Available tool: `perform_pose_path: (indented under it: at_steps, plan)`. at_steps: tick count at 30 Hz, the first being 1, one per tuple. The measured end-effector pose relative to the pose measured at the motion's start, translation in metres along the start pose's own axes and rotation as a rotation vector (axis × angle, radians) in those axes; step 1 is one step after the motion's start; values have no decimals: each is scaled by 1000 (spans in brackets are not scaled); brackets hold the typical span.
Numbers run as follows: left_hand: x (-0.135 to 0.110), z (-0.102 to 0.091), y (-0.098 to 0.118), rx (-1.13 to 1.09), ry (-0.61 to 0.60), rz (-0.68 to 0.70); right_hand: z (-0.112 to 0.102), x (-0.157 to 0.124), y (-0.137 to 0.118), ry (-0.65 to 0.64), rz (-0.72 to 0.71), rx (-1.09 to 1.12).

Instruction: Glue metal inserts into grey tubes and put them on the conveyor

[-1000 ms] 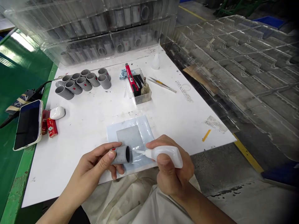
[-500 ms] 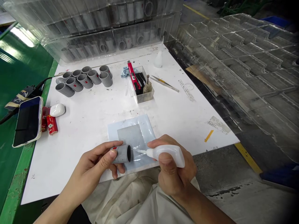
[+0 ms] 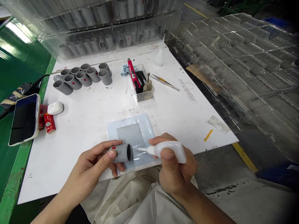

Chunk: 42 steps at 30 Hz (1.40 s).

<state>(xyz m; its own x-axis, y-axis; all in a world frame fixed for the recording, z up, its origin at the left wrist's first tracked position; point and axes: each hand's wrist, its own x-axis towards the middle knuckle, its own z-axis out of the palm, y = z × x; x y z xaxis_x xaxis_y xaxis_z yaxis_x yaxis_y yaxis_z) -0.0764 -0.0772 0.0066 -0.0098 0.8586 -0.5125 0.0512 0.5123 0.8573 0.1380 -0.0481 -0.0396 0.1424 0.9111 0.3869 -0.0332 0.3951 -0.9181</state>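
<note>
My left hand (image 3: pixel 94 163) grips a short grey plastic pipe piece (image 3: pixel 122 153) with a small red mark, holding it on its side with its open end facing right. My right hand (image 3: pixel 175 165) is closed around a white squeeze bottle (image 3: pixel 169 151). The bottle's thin nozzle (image 3: pixel 141 149) points left at the pipe's open end, its tip very close to the rim. Below both hands lies a clear plastic sheet (image 3: pixel 130 140) with a grey square (image 3: pixel 128 135) on it. The pipe's inside is dark and its far side is hidden.
Several grey pipe pieces (image 3: pixel 81 77) stand on the white table (image 3: pixel 79 124) behind my hands. Nearby are a clear box (image 3: pixel 144 95) of tools, tweezers (image 3: pixel 164 82), a small white bottle (image 3: pixel 158 59) and a phone (image 3: pixel 23 119). Clear trays (image 3: pixel 233 62) of pipes border the table.
The table scene has drifted slightly left in view. My hands stay nearly in place, and the bottle has levelled a little, with its nozzle still at the pipe's open end.
</note>
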Motion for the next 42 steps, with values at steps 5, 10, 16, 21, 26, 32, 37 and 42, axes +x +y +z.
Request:
perform_pose_path:
  at_steps: [5,10,16,21,26,32,37,42]
  plan:
    - [0,0,1,-4,1,11,1,0,-1,19,17,-18]
    - [-1,0,1,-1,-4,9,1,0,-2,27,21,-68]
    - [0,1,1,-18,0,19,-2,-1,0,8,11,-35]
    - [0,2,1,-25,5,18,-5,-2,1,-20,23,-14]
    - [1,2,2,-37,2,28,-5,-1,0,-25,21,5]
    - [0,1,1,-53,6,29,-7,1,-1,-36,36,86]
    - [-5,1,-2,-90,28,64,-8,3,-4,21,196,173]
    - [-7,5,-3,-157,-6,80,-6,5,-5,53,228,173]
